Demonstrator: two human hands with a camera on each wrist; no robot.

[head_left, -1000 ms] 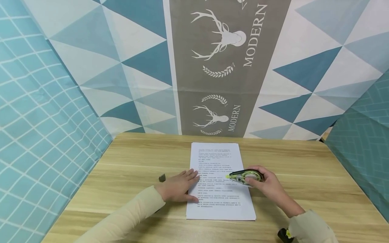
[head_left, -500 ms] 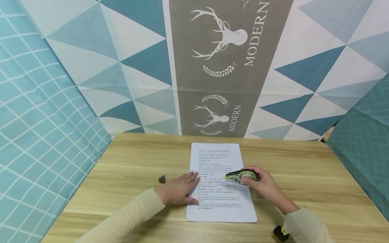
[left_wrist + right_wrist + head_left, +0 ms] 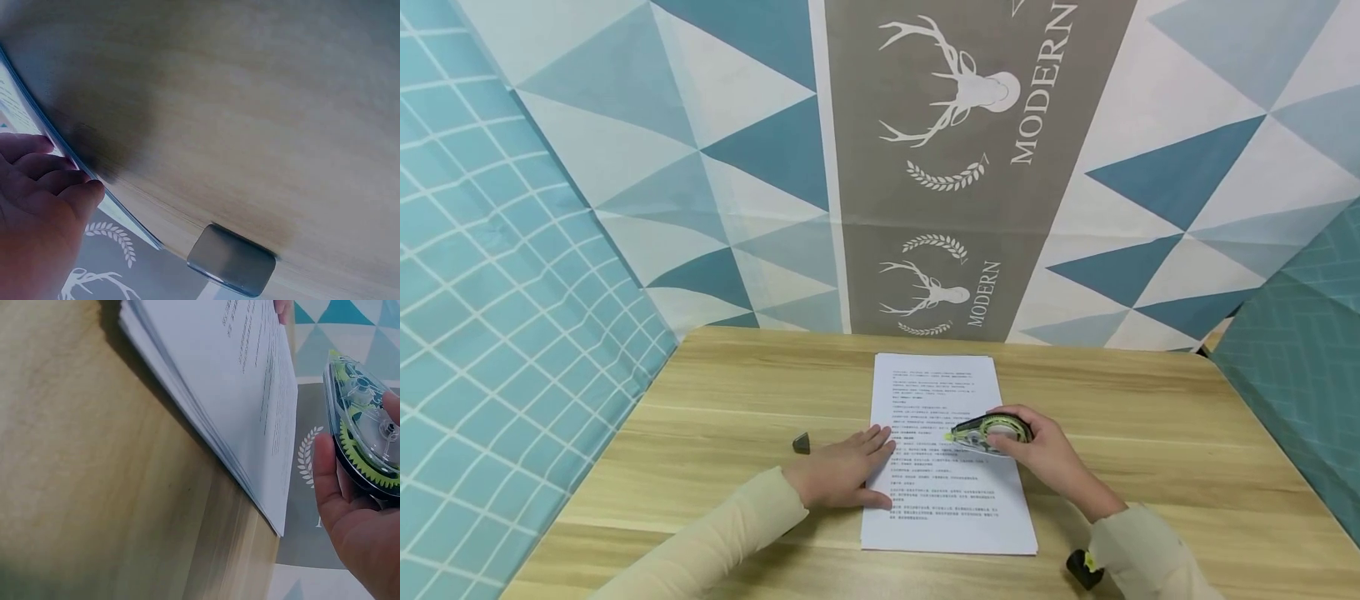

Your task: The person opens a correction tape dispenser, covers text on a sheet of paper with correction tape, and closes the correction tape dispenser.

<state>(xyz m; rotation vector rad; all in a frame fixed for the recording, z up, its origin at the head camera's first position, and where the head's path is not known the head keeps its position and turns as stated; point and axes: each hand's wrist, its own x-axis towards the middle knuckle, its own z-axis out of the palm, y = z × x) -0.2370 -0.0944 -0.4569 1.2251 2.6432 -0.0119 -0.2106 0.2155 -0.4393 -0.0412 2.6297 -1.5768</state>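
1. My right hand (image 3: 1051,450) has slid slightly left over the paper stack (image 3: 943,500) since the last frame, gripping the correction tape (image 3: 1000,431), thumb on its side, probably for steering.
2. My left hand (image 3: 842,472) lies open on the stack's left edge, likely so sheets don't slip.
3. Tape's over mid-page: clear plastic teardrop, lime cogs. Can't tell if the tip touches.
4. Stack's thin, printed sheets.
5. Farther: glossy dark block (image 3: 801,442), wood-grain tabletop (image 3: 760,392), creased wall hanging (image 3: 880,200).

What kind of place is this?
Probably a desk corner indoors, maybe for paperwork: there's a light-brown wood-grain table, a flat stack of white printed paper on it, and a blue, white and grey patterned backdrop with deer heads behind.
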